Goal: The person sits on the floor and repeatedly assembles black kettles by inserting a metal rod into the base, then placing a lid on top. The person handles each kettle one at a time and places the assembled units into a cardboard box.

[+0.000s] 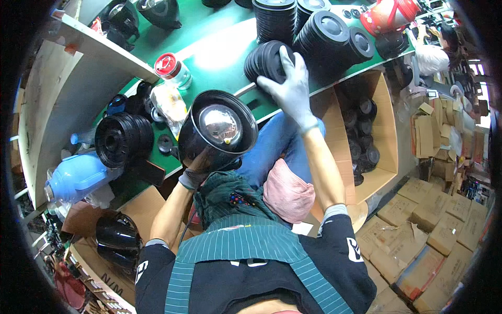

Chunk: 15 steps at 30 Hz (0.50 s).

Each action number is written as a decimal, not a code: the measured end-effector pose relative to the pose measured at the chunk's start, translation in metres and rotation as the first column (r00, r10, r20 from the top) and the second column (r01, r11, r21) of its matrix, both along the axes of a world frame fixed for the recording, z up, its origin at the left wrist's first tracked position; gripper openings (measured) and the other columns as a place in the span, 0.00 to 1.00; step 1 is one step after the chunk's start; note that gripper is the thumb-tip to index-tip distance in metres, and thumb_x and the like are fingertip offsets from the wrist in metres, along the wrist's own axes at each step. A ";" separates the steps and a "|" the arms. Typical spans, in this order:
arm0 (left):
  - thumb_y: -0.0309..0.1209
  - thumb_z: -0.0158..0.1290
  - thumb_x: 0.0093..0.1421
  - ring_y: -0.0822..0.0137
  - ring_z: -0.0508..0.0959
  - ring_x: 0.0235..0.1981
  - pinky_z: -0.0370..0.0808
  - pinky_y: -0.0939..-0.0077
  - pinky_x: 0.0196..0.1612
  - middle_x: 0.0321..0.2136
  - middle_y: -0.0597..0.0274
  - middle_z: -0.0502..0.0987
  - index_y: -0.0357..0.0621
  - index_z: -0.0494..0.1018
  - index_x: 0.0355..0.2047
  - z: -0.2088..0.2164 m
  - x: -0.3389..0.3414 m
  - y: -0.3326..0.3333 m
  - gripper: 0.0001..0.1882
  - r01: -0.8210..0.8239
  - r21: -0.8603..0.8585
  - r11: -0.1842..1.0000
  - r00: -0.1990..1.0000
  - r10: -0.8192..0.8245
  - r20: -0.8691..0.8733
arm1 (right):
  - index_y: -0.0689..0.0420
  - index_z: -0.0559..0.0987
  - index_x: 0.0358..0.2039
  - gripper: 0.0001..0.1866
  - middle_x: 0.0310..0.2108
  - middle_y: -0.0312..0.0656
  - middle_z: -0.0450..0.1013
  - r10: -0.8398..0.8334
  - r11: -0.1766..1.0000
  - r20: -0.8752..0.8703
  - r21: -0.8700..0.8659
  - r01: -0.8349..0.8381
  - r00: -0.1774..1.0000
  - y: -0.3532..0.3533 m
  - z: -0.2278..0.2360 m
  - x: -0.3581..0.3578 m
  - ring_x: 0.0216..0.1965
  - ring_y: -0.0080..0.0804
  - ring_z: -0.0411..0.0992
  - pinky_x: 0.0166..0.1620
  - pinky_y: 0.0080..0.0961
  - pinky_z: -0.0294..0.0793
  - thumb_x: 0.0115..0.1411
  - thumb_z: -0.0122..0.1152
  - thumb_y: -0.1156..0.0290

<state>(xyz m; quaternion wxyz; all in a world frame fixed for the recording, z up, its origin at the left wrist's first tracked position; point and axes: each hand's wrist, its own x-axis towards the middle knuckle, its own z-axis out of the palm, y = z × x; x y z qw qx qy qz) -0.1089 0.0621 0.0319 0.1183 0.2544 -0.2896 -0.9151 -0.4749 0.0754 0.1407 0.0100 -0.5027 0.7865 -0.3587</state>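
My left hand point(194, 175), in a grey glove, grips a glossy black bowl-shaped housing point(191, 141) from below, above my lap. The housing's round mouth tilts up and shows a shiny metal dome point(219, 120) inside. Much of that hand is hidden behind the housing. My right hand point(293, 91), also gloved in grey, reaches onto the green table point(212, 55). Its thumb and fingers grasp the end disc of a leaning row of black ridged discs point(256, 63). Taller stacks of the same black discs point(275, 23) stand just beyond it.
A clear jar with a red lid point(167, 65) stands on the table to the left. Black ringed parts point(123, 140) and a blue bottle point(81, 177) lie farther left. Open cartons hold black parts: one at right point(384, 152), one at lower left point(146, 209). Flattened cardboard point(434, 220) covers the right.
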 end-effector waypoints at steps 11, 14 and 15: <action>0.35 0.56 0.74 0.56 0.68 0.73 0.60 0.54 0.79 0.74 0.58 0.67 0.50 0.64 0.76 0.001 -0.035 0.001 0.32 0.185 -0.426 0.886 0.961 -0.254 -0.110 | 0.47 0.68 0.77 0.67 0.75 0.66 0.55 0.533 0.845 0.172 -0.156 -0.511 0.829 0.135 0.054 0.058 0.73 0.69 0.58 0.75 0.57 0.57 0.37 0.86 0.38; 0.31 0.61 0.71 0.56 0.69 0.73 0.60 0.55 0.79 0.73 0.59 0.68 0.50 0.66 0.74 0.022 -0.045 -0.004 0.33 0.163 -0.654 0.739 0.921 -0.351 -0.168 | 0.44 0.69 0.76 0.67 0.75 0.68 0.53 0.572 0.816 0.067 -0.147 -0.559 0.818 0.157 0.053 0.053 0.73 0.71 0.57 0.73 0.60 0.57 0.35 0.84 0.32; 0.30 0.62 0.70 0.57 0.69 0.72 0.59 0.55 0.79 0.73 0.59 0.69 0.50 0.67 0.74 0.025 -0.053 -0.010 0.33 0.096 -0.823 0.560 0.880 -0.434 -0.193 | 0.44 0.69 0.76 0.67 0.75 0.68 0.53 0.572 0.816 0.054 -0.139 -0.561 0.818 0.163 0.053 0.055 0.73 0.71 0.57 0.73 0.61 0.57 0.35 0.82 0.30</action>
